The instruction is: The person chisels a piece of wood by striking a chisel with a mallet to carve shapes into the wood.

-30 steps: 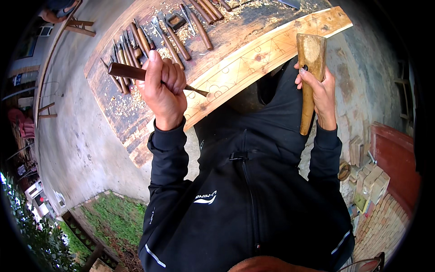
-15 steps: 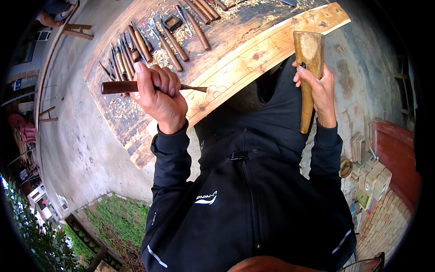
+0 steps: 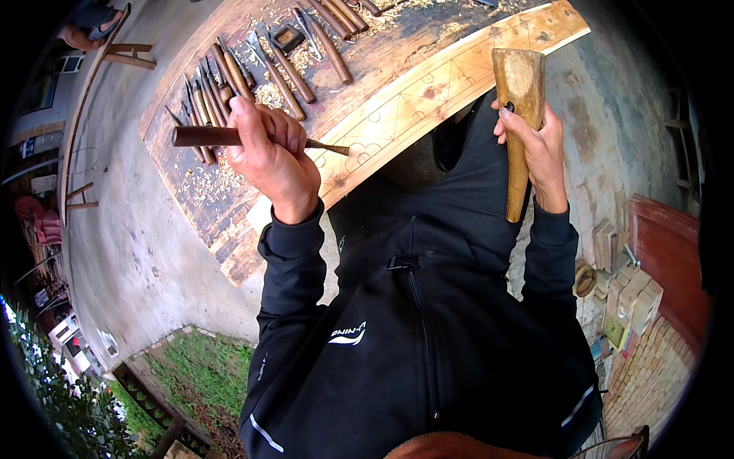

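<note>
My left hand (image 3: pixel 271 157) is closed around a dark wooden-handled chisel (image 3: pixel 202 136), held nearly level with its narrow blade tip on or just over a pencilled semicircle on a long pale board (image 3: pixel 428 92) marked with circles and lines. The board lies along the near edge of a worn wooden workbench (image 3: pixel 191 191). My right hand (image 3: pixel 535 145) grips an upright wooden mallet (image 3: pixel 520 76) by its handle, its broad head in front of the board's right part.
Carving tools (image 3: pixel 283 80) and wood shavings (image 3: pixel 267 96) cover the bench's back. A person's foot (image 3: pixel 107 24) shows at the upper left by a narrow wooden bench (image 3: pixel 130 57). Wood blocks (image 3: pixel 631 302) and a red panel (image 3: pixel 665 252) stand low right; grass (image 3: pixel 191 375) lies lower left.
Since a second ago the chisel handle has dropped on the left, making it more level, and its tip sits slightly higher in view. The mallet has risen slightly in the picture.
</note>
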`<action>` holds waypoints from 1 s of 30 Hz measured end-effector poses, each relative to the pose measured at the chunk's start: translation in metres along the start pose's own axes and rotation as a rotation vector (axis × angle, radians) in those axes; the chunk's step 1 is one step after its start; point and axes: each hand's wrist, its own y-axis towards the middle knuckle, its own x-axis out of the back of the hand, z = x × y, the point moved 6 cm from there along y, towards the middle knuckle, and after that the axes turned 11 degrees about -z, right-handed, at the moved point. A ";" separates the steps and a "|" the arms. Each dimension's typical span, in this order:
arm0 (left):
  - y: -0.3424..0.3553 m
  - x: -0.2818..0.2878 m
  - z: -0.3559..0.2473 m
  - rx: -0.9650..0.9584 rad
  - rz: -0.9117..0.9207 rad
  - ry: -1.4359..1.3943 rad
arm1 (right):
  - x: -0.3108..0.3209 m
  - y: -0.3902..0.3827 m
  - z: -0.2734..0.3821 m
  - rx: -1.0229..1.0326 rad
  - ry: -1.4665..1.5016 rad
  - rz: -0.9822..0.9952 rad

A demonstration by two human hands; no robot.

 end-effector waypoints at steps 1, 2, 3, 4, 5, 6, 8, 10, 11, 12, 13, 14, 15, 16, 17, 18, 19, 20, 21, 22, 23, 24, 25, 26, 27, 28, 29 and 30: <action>0.000 -0.001 0.001 -0.022 0.011 0.002 | 0.000 -0.001 0.001 0.003 -0.003 -0.003; -0.002 -0.005 0.001 -0.048 0.044 -0.017 | -0.001 -0.001 0.002 0.005 -0.005 -0.007; -0.004 -0.006 0.001 -0.070 0.058 -0.018 | -0.001 -0.002 0.002 -0.010 -0.018 -0.012; -0.006 -0.006 0.001 -0.091 0.073 -0.019 | -0.001 -0.002 0.002 -0.026 -0.031 -0.019; -0.008 -0.009 0.002 -0.112 0.092 -0.025 | -0.001 -0.001 0.005 -0.037 -0.043 -0.029; -0.013 -0.010 0.003 -0.146 0.104 -0.041 | -0.003 -0.001 0.015 0.084 -0.142 -0.028; -0.028 -0.016 0.005 -0.192 0.079 0.017 | -0.014 -0.001 0.041 0.325 -0.337 -0.030; -0.035 -0.014 0.005 -0.222 0.064 0.033 | -0.045 -0.010 0.093 0.619 -0.435 -0.036; -0.037 -0.014 0.003 -0.213 0.068 0.013 | -0.059 -0.019 0.119 0.777 -0.488 -0.053; -0.038 -0.013 0.001 -0.219 0.086 -0.013 | -0.076 -0.023 0.143 0.863 -0.406 -0.003; -0.041 -0.010 0.001 -0.226 0.099 -0.036 | -0.095 -0.027 0.166 1.025 -0.303 0.014; -0.045 -0.007 0.001 -0.232 0.094 -0.010 | -0.108 -0.030 0.187 1.117 -0.223 0.036; -0.044 -0.011 0.003 -0.210 0.102 -0.020 | -0.115 -0.034 0.210 1.139 -0.132 0.045; -0.042 -0.009 0.002 -0.199 0.098 -0.015 | -0.118 -0.040 0.233 1.129 0.001 0.064; -0.041 -0.003 -0.002 -0.203 0.079 -0.008 | -0.125 -0.046 0.251 1.118 0.128 0.092; -0.042 -0.009 -0.001 -0.184 0.096 -0.003 | -0.122 -0.052 0.268 1.109 0.205 0.094; -0.041 -0.013 0.001 -0.150 0.107 -0.002 | -0.126 -0.052 0.272 1.127 0.250 0.068; -0.042 -0.011 0.004 -0.159 0.104 0.008 | -0.133 -0.053 0.272 1.141 0.310 0.055; -0.043 -0.016 0.007 -0.157 0.111 0.011 | -0.137 -0.052 0.274 1.160 0.356 0.031; -0.046 -0.022 0.007 -0.132 0.137 -0.010 | -0.153 -0.049 0.260 1.231 0.254 0.038; -0.047 -0.017 0.003 -0.119 0.013 -0.027 | -0.169 -0.049 0.251 1.292 0.172 0.063; -0.052 -0.024 0.000 -0.093 -0.099 -0.055 | -0.175 -0.073 0.245 1.626 -0.471 0.046; -0.052 -0.021 0.001 -0.089 -0.032 -0.023 | -0.191 -0.074 0.225 1.822 -0.556 -0.014; -0.053 -0.017 0.001 -0.094 0.025 0.011 | -0.190 -0.072 0.226 1.821 -0.553 -0.001; -0.052 -0.014 0.001 -0.093 0.048 0.006 | -0.189 -0.071 0.228 1.820 -0.550 0.012; -0.050 -0.014 0.001 -0.091 0.070 0.002 | -0.185 -0.071 0.231 1.790 -0.543 0.024; -0.050 -0.014 0.002 -0.084 0.098 -0.002 | -0.179 -0.071 0.234 1.755 -0.541 0.033; -0.050 -0.013 0.003 -0.085 0.110 -0.023 | -0.175 -0.070 0.238 1.720 -0.539 0.041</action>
